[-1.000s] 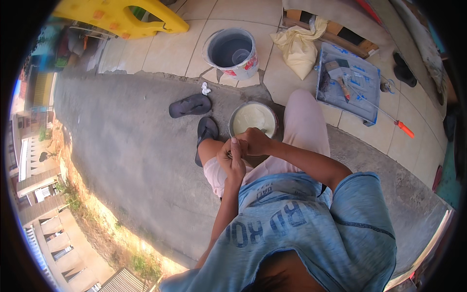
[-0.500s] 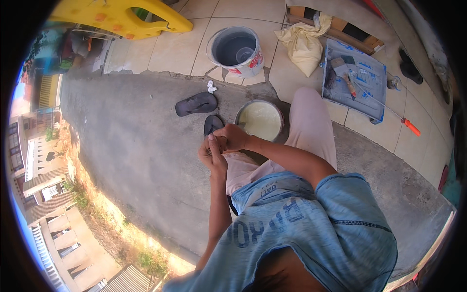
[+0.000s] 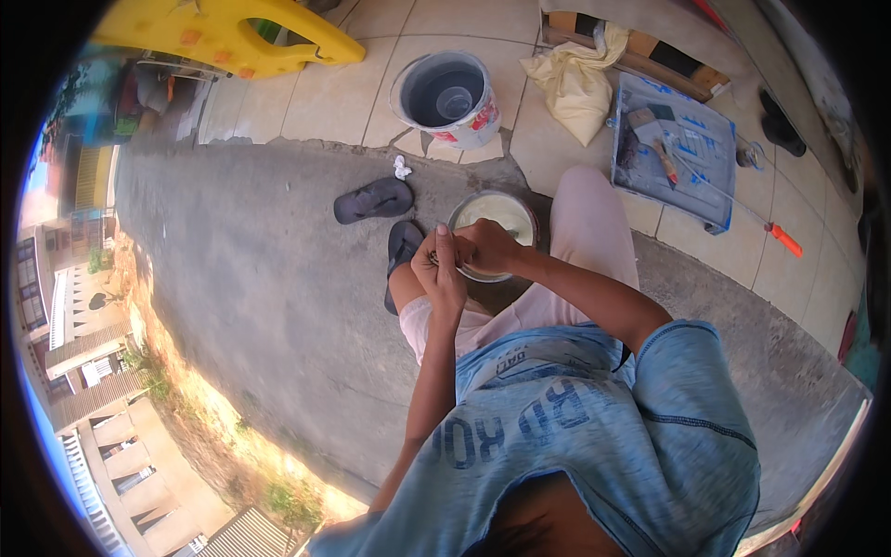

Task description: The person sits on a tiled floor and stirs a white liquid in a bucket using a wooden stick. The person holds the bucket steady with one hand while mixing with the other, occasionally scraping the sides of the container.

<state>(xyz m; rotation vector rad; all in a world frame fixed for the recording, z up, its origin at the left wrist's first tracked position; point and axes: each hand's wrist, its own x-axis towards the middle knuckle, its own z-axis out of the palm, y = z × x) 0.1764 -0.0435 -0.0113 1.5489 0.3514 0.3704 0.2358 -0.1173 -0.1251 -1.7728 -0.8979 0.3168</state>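
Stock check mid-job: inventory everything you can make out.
pail: one, grey, cream contents, by knees
bucket: one, white-red, upper middle
bag: one, cream, right of bucket
tray: one, grey-blue, upper right
brush: one, grey-red, in tray
rod: one, orange-handled, over tray edge
sandals: two, dark, left of pail
scrap: one, white, above sandals
panel: one, yellow, upper left
buildings: several, pale, left
shirt: one, blue, lower middle
left hand, right hand: one each, bare, together

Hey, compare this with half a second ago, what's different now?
Your left hand and right hand have moved rightward together and slightly away from your body, now overlapping the near-left edge of the bucket of pale mixture. No grasp or release is visible; what they hold is mostly hidden. The white bucket, tray and cream cloth bag stayed put.
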